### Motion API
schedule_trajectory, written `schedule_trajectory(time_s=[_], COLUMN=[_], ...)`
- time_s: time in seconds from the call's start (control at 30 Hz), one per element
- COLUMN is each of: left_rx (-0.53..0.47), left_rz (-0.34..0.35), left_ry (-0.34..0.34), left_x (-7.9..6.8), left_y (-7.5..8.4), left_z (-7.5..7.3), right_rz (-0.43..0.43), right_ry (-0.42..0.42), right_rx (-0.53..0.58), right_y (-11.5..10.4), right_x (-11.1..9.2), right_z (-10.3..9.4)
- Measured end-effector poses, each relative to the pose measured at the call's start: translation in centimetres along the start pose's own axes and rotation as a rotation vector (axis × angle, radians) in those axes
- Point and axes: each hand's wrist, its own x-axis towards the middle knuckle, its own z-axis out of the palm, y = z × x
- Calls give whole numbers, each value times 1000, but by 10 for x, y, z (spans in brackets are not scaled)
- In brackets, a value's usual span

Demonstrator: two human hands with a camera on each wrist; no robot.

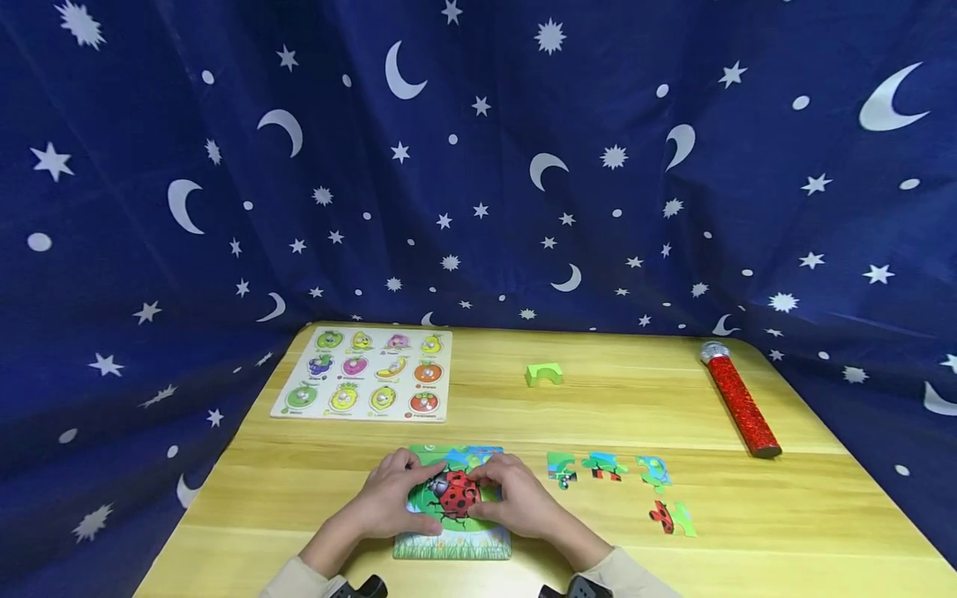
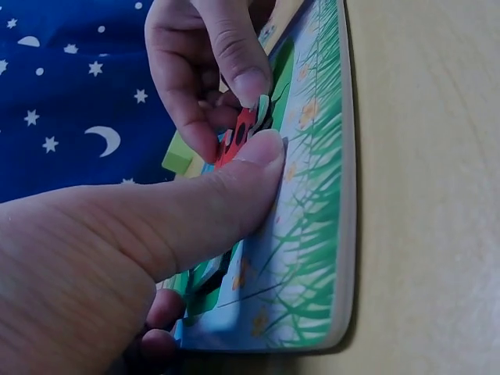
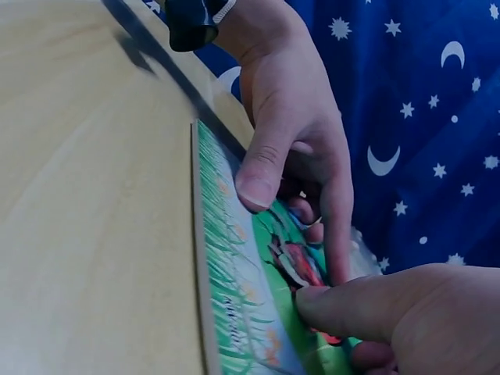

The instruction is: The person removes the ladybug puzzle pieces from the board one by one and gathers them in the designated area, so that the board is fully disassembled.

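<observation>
A ladybug jigsaw board [image 1: 452, 546] with a grassy lower border lies at the front of the table. My right hand [image 1: 519, 496] pinches a red-and-black puzzle piece [image 2: 239, 133] between thumb and finger over the ladybug. In the left wrist view this piece is tilted up from the picture. My left hand [image 1: 389, 496] spans the board's left part, thumb and index finger apart. Its thumb rests low on the picture and its index fingertip reaches the ladybug's head. Fingers partly hide the picture's sides.
Several loose jigsaw pieces [image 1: 561, 468] lie right of the board. A fruit knob puzzle [image 1: 380, 349] sits at the back left. Behind the pieces stands a small green arch block [image 1: 544, 373]. A red glittery microphone [image 1: 740, 400] lies at the right, before a starry blue curtain [image 1: 478, 174].
</observation>
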Motion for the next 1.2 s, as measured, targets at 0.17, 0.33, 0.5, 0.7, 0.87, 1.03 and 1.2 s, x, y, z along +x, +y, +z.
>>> schedule_trajectory(time_s=[0.17, 0.33, 0.5, 0.7, 0.87, 1.03, 1.2], left_rx=[6, 4, 7, -10, 0, 14, 9], left_rz=[-3, -4, 7, 23, 25, 34, 40], left_ry=[-7, -13, -14, -17, -10, 9, 4], left_x=[0, 1, 0, -1, -2, -2, -1], left_y=[0, -1, -3, -2, -2, -3, -5], left_z=[-2, -1, -1, -3, -3, -1, -1], right_rz=[3, 23, 43, 54, 50, 47, 54], right_ry=[-31, -77, -96, -79, -110, -117, -114], right_rx=[-51, -98, -104, -108, -81, -85, -112], right_y=[-1, -5, -7, -7, -7, -8, -8], right_x=[4, 8, 10, 12, 12, 12, 12], right_z=[-3, -4, -5, -5, -6, -7, -7])
